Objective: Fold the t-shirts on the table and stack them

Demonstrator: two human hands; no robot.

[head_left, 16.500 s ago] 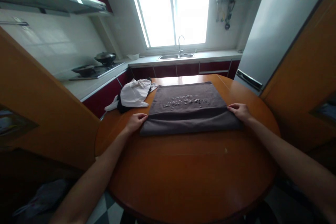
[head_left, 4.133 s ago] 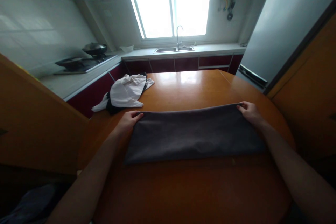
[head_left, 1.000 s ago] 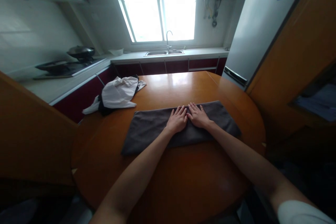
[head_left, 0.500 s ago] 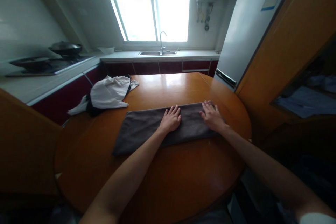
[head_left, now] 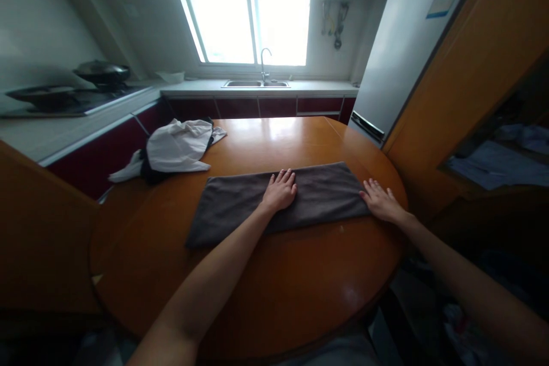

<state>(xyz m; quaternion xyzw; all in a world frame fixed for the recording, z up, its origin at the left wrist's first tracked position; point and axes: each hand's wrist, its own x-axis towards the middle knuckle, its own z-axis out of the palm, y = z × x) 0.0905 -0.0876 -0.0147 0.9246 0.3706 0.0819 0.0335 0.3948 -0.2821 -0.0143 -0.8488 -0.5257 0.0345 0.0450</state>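
A dark grey folded cloth (head_left: 321, 194) lies flat as a long strip across the wooden table (head_left: 291, 286). Flat on the middle of the cloth, near its far edge, rests my left hand (head_left: 279, 191), fingers stretched out. My right hand (head_left: 381, 200) is at the right end of the cloth, palm down with its fingers spread. Its thumb side is at the cloth's right edge, and the rest of the hand is over the table. Neither hand grips anything.
A heap of white and black clothing (head_left: 178, 146) lies at the table's far left. Beyond are a counter with a sink (head_left: 244, 84), a stove with a lidded pan (head_left: 103, 72), and a fridge (head_left: 390, 57) on the right. Papers or cloths (head_left: 493, 163) fill a shelf at right.
My right hand has slid right and slightly nearer, off the cloth's top to its right edge, uncovering the right end. My left hand has stayed in place on the cloth.
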